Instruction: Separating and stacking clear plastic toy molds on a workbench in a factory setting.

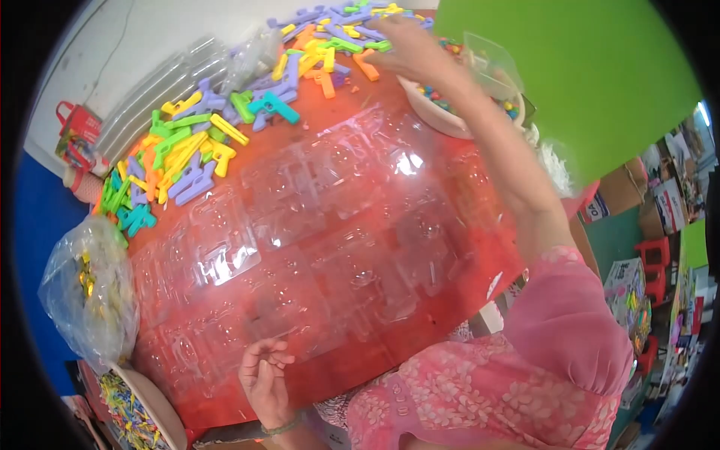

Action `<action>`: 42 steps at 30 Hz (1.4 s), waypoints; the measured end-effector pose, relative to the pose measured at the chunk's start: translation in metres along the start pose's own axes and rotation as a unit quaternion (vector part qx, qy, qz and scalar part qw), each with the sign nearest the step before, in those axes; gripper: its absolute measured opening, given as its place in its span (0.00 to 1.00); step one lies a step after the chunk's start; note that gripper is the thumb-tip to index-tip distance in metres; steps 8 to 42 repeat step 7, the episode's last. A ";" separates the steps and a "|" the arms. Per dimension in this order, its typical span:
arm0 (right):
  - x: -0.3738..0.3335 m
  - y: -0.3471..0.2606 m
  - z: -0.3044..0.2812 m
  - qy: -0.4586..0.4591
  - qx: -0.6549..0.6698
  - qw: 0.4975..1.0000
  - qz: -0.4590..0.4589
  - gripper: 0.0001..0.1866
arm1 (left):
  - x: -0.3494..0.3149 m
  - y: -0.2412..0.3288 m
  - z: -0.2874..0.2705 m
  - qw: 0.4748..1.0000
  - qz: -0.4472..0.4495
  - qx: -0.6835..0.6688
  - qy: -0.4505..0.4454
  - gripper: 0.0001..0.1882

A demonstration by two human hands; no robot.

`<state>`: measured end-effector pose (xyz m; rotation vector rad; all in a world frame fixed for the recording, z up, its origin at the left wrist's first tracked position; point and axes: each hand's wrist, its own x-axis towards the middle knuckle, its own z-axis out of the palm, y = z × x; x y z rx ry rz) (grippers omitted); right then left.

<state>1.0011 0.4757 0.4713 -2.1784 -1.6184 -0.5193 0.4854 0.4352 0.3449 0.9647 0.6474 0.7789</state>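
My right hand (409, 49) is stretched far forward over a pile of toy plastic pistols (330, 45) at the back of the table. It is slightly blurred; its thumb and fingers look spread, and nothing shows in them. The pistols are purple, yellow, green and orange, with a teal pistol (274, 107) at the near edge of the heap. My left hand (266, 375) hovers by the near table edge, fingers loosely curled and apart, with nothing visible in it. Beyond it, rows of clear moulded plastic blister trays (292, 217) cover the red tabletop; their pockets look unfilled.
A second pistol heap (180, 154) lies at the left, before stacked clear plastic packaging (165, 90). A clear bag of gold pieces (90, 292) and a tub of small colourful parts (161, 401) stand at the left edge. Right of the back pile is a bowl of coloured balls (435, 112).
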 end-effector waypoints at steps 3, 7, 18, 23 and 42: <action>-0.050 0.038 -0.057 -0.004 -0.175 0.982 0.071 0.37 | 0.005 0.001 -0.001 1.000 -0.004 0.008 -0.022 0.19; -0.075 0.099 -0.079 0.009 -0.136 0.949 0.283 0.36 | 0.017 0.005 0.012 0.998 -0.027 -0.002 -0.056 0.18; -0.075 0.099 -0.079 0.009 -0.136 0.949 0.283 0.36 | 0.017 0.005 0.012 0.998 -0.027 -0.002 -0.056 0.18; -0.075 0.099 -0.079 0.009 -0.136 0.949 0.283 0.36 | 0.017 0.005 0.012 0.998 -0.027 -0.002 -0.056 0.18; -0.075 0.099 -0.079 0.009 -0.136 0.949 0.283 0.36 | 0.017 0.005 0.012 0.998 -0.027 -0.002 -0.056 0.18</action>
